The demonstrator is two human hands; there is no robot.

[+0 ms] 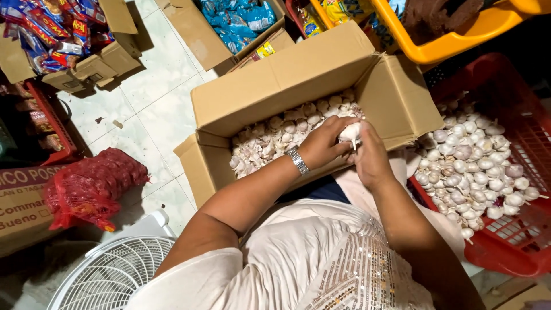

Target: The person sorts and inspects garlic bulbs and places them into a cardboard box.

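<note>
I see my left hand (324, 143) and right hand (370, 158) meeting over the open cardboard box (298, 80), the fingers of both clamped on one white garlic bulb (350, 132) held just above the loose garlic pieces (270, 140) inside. To my right stands a red crate (516, 241) of whole garlic bulbs. To my left, a red mesh sack (92, 183) lies on the tiled floor near a white fan grille (109, 275).

There is one view only, from the person's head, looking steeply down and close. It faces forward over the lap to the box (298, 80) and the floor (155, 109).
</note>
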